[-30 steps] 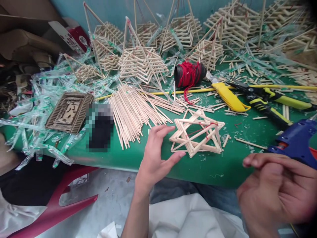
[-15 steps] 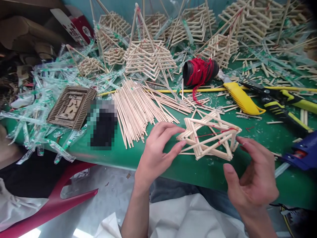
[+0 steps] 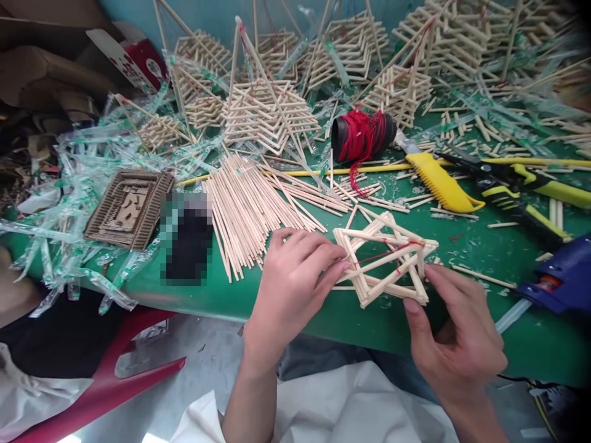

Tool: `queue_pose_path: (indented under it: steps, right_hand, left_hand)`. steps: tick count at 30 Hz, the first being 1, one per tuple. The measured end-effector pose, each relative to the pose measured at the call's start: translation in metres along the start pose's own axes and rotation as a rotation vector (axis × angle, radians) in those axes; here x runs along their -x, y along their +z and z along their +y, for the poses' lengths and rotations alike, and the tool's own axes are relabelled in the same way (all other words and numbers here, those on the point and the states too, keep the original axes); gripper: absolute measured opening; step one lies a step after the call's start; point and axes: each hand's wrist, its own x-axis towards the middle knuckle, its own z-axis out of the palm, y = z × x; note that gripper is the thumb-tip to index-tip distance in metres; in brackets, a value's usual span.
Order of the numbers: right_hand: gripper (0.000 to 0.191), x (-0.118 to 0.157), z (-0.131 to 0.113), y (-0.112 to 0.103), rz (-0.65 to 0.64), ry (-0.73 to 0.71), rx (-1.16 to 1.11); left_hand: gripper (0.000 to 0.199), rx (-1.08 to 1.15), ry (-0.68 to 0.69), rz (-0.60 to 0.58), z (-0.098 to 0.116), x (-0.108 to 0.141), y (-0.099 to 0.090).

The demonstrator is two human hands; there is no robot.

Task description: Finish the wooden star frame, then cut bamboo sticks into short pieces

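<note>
Because the open star-like frame of pale wooden sticks and red thread [image 3: 381, 286] has thin rods meeting at its corners, light, even pressure from both sides would probably serve it best. It sits near the front edge of the green surface [image 3: 369, 332], right of centre. The left hand [image 3: 293, 283] is nearly closed, thumb and fingers pinching the frame's left corner; the right hand [image 3: 462, 338] is partly open, thumb at the lower right corner and fingertips against the right side. Fingertips set on the joints rather than mid-stick should spare the rods from bending and the corners from skewing. Squeezing inward could slacken the red thread or rack the shape. The blue glue gun [image 3: 554, 271] lies beside the right hand, so that elbow and wrist should turn with care.
</note>
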Motion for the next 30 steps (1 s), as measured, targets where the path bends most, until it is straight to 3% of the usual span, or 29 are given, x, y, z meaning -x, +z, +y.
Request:
queue_pose_path:
  steps: [7, 13, 20, 25, 30]
  right_hand:
    - [0.054, 0.0, 0.001, -0.001, 0.004, 0.013, -0.038]
    - [0.051, 0.0, -0.001, -0.003, 0.002, 0.049, -0.062]
    - [0.043, -0.001, -0.003, -0.002, 0.007, 0.072, -0.072]
    - [0.043, 0.0, -0.001, -0.001, 0.011, 0.081, -0.063]
    - [0.033, -0.002, -0.002, -0.002, 0.043, 0.151, -0.128]
  left_hand:
    - [0.02, -0.213, 0.093, -0.053, 0.009, -0.007, -0.007]
    - [0.012, -0.186, 0.102, -0.033, 0.01, -0.008, -0.006]
    - [0.011, 0.141, -0.022, 0.022, 0.002, 0.0, -0.001]
    - [0.019, 0.469, -0.139, 0.191, 0.0, 0.006, 0.003]
    - [0.017, 0.572, -0.19, 0.264, -0.003, 0.009, 0.005]
